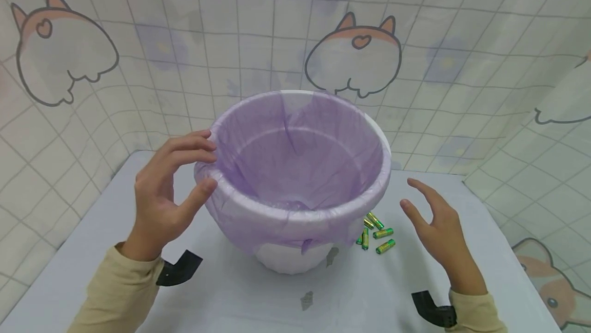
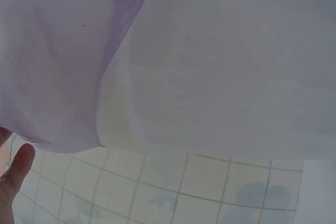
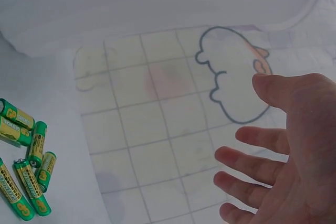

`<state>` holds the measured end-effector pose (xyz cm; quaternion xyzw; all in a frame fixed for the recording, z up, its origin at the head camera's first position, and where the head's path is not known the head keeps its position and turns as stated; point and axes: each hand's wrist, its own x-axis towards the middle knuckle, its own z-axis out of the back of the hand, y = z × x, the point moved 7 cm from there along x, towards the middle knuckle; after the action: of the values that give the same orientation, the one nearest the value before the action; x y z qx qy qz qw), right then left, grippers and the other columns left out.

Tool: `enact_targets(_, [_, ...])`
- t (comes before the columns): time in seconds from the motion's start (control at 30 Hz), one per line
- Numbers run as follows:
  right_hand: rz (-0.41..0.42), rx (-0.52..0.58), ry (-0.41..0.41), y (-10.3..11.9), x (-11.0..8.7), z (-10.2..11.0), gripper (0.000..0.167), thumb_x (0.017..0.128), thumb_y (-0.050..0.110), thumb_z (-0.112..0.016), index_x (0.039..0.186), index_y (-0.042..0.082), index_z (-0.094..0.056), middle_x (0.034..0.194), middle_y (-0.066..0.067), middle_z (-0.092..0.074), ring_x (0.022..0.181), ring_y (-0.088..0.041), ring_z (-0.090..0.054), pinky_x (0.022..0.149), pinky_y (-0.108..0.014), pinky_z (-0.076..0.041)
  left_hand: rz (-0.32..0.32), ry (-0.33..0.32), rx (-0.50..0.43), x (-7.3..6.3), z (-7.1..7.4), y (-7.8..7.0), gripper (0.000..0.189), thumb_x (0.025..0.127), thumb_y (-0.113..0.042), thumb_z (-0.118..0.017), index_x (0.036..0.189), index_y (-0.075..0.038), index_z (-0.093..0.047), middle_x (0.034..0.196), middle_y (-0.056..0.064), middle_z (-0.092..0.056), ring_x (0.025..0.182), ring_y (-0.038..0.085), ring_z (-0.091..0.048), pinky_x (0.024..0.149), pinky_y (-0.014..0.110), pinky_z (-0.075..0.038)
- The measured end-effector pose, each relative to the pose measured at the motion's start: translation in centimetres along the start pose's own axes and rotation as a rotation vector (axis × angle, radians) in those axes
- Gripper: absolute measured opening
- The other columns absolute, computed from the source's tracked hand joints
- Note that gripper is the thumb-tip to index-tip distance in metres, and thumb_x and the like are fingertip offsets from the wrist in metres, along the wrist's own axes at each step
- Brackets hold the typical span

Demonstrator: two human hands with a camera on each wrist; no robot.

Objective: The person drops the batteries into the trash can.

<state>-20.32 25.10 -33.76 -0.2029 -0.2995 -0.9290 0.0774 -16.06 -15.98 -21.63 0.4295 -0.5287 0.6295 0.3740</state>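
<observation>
A white bin (image 1: pixel 293 260) stands on the table, lined with a thin purple bag (image 1: pixel 300 169) folded over its rim. At the rim's left side is my left hand (image 1: pixel 168 184), fingers spread and fingertips right by the bag's edge. In the left wrist view, the thumb (image 2: pixel 20 166) shows beside the purple film. My right hand (image 1: pixel 438 225) hovers to the right of the bin, fingers apart and holding nothing. Between it and the bin lie several green and gold batteries (image 1: pixel 383 233), loose on the tabletop; the right wrist view shows these batteries (image 3: pixel 31 182) close up.
The white table (image 1: pixel 221 297) has two grey worn patches in front of the bin. Behind and at both sides hangs a tiled-pattern curtain (image 1: pixel 258 45) with cartoon dogs. Black straps (image 1: pixel 180 269) sit at both wrists, over beige sleeves (image 1: pixel 122 287).
</observation>
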Motion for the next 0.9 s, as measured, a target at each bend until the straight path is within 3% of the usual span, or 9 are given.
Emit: enact_targets(0.9, [-0.09, 0.004, 0.039, -1.8, -0.8, -1.6, 0.053, 0.095, 0.033, -0.059, 0.14, 0.007, -0.048, 0.143, -0.021, -0.049, 0.134, -0.044, -0.042, 0.104, -0.069, -0.037, 0.011, -0.077, -0.099, -0.9, -0.6, 0.2, 0.031, 0.082, -0.009, -0.073, 0.085, 0.019, -0.06, 0.1, 0.016, -0.068, 0.111, 0.029, -0.063, 0.107, 0.038, -0.048])
